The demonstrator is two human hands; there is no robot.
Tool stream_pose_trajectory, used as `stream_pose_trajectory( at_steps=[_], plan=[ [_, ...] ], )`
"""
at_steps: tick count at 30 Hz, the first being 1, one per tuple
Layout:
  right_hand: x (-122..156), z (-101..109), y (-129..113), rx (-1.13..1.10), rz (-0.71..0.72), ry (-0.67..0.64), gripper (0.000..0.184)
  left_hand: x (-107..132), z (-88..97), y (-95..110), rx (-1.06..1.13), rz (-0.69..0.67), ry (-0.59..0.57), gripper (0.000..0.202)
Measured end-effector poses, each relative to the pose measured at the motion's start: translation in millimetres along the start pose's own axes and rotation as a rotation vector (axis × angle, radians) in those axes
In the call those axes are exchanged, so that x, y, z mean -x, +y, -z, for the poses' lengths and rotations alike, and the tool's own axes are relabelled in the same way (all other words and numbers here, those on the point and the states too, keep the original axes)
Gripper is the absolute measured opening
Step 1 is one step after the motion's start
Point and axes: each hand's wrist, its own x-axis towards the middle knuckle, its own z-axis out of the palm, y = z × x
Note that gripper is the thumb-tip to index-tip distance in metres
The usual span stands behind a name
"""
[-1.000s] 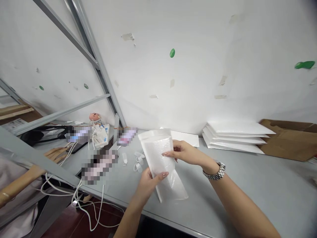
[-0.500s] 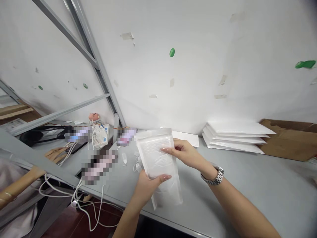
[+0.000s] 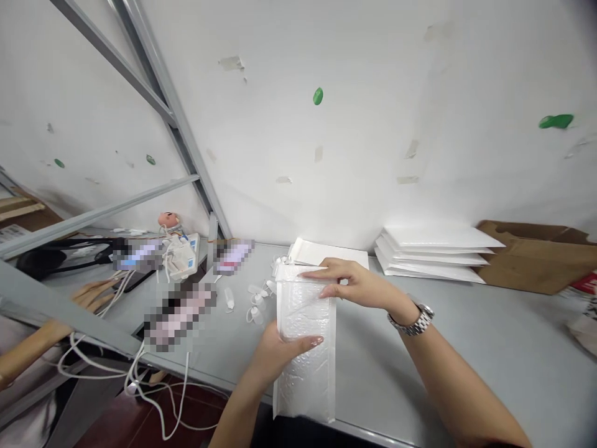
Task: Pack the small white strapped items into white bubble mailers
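A white padded mailer (image 3: 305,367) stands between my hands over the front edge of the grey table, its top flap (image 3: 298,274) folded down. My left hand (image 3: 282,351) grips its left side, thumb across the front and fingers hidden behind. At the top, my right hand (image 3: 352,283) has its fingers on the flap and its thumb side near the right edge; a metal watch is on that wrist. Several small white plastic bottles (image 3: 255,315) with loop caps lie left of the mailer. Behind it lies another flat white mailer (image 3: 326,254).
A stack of white padded mailers (image 3: 433,252) and an open cardboard box (image 3: 532,258) stand at the back right. To the left are a metal frame (image 3: 186,146), blurred phones (image 3: 181,317), white cables (image 3: 161,398) and another person's hand (image 3: 96,295).
The mailer has straightened upright and come lower, and its top flap is now folded down. My right hand has shifted from the mailer's front up onto the flap.
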Motion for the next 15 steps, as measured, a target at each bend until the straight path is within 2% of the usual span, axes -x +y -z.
stream_pose_trajectory(
  at_steps=[2,4,6,8,10,12,13,14,15],
  plan=[
    [6,-2,2,-0.045,-0.059,0.073,0.028,-1,-5.0,-4,-0.028,0.007,-0.024,0.043],
    [17,1,4,-0.087,-0.177,0.22,0.028,-3,-10.5,-9,-0.048,-0.004,-0.053,0.044],
    [34,13,5,-0.08,-0.316,0.44,0.029,-6,-14.5,-15,-0.052,-0.069,-0.068,0.049],
    [55,35,1,0.002,-0.39,0.739,0.031,-11,-16.4,-20,-0.047,-0.152,-0.067,0.053],
    [77,61,-8,0.182,-0.328,1.114,0.03,-17,-16.4,-24,-0.052,-0.196,-0.058,0.053],
    [94,87,-17,0.434,-0.144,1.504,0.029,-20,-15.3,-28,-0.066,-0.192,-0.053,0.052],
    [100,97,-19,0.575,-0.04,1.655,0.028,-21,-14.4,-29,-0.074,-0.188,-0.05,0.051],
    [103,106,-17,0.723,0.051,1.753,0.026,-22,-13.3,-30,-0.083,-0.182,-0.048,0.05],
    [104,113,-12,0.877,0.12,1.784,0.023,-22,-12.1,-31,-0.091,-0.173,-0.045,0.049]
  ],
)
